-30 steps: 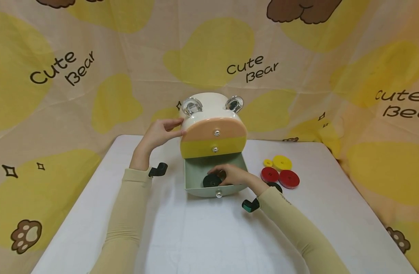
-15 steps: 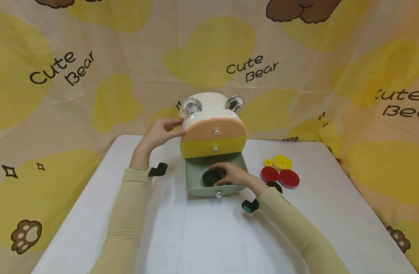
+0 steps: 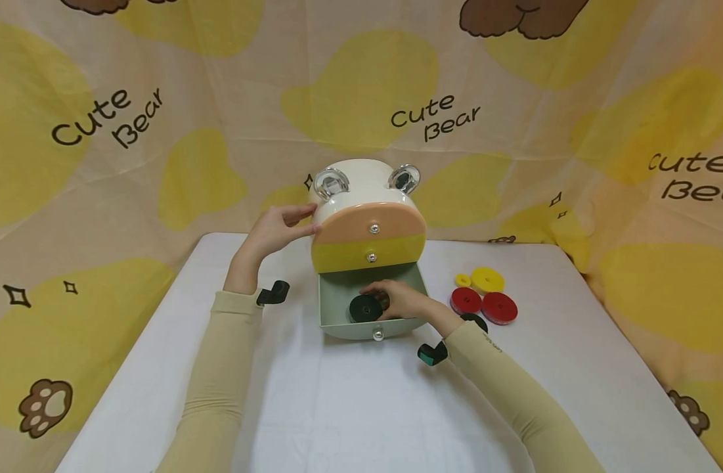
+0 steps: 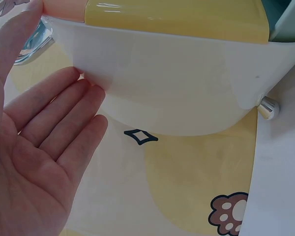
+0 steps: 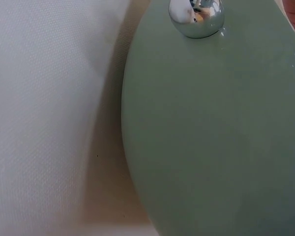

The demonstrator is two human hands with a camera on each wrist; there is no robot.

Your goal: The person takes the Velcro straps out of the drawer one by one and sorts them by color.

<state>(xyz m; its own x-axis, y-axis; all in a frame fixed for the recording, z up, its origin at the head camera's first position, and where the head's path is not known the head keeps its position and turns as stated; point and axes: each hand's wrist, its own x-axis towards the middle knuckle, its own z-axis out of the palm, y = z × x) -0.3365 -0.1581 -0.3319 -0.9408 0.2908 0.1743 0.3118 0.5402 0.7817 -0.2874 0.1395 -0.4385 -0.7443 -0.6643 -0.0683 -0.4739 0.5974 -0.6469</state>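
A white desktop drawer box (image 3: 361, 177) with silver ears stands on the table, its bottom green drawer (image 3: 333, 299) pulled out. My left hand (image 3: 276, 230) touches the box's left side with extended fingers; in the left wrist view, the fingers (image 4: 71, 105) lie along the white wall. Inside the drawer lies a black disc-shaped roll (image 3: 366, 308) with a small centre hole. My right hand (image 3: 401, 301) reaches in over the drawer's right side, loosely bent fingers and thumb right beside the roll. Dark material shows behind the roll, partly hidden by the fingers.
Right of the box lie two yellow rolls (image 3: 487, 280), two red rolls (image 3: 500, 309) and a black roll (image 3: 475, 322) partly behind my right sleeve. Orange (image 3: 349, 223) and yellow (image 3: 343, 255) drawers above are closed. A printed cloth hangs behind the table (image 3: 349, 407).
My right thumb has drawn back a little from the front edge of the black roll, which now shows more fully. My left hand and the box have stayed in place.
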